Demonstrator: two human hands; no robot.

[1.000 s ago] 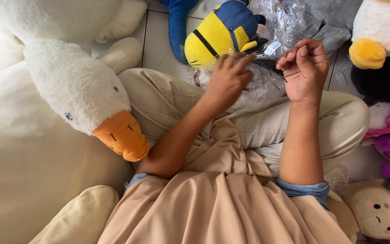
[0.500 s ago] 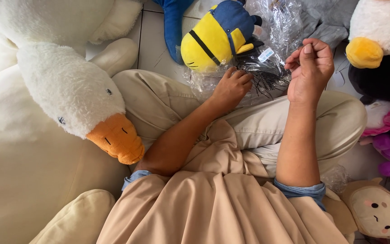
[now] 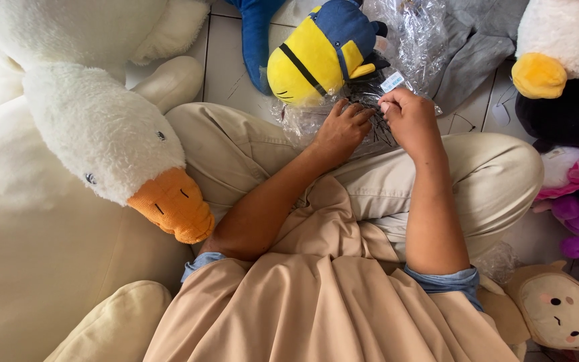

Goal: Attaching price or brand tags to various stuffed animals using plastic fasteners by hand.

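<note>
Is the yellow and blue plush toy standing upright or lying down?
Lying down. The yellow and blue plush toy rests tilted on the tiled floor, beside the crinkled clear plastic bag both hands touch.

bright, soft daylight fills the scene, perhaps from the upper left, where the white plush duck (image 3: pixel 95 127) looks nearly washed out. shadows are faint and soft under the forearms. the crinkled clear plastic bag (image 3: pixel 410 40) throws small glints. focus is sharp at the centre; the edges bend slightly.
</note>
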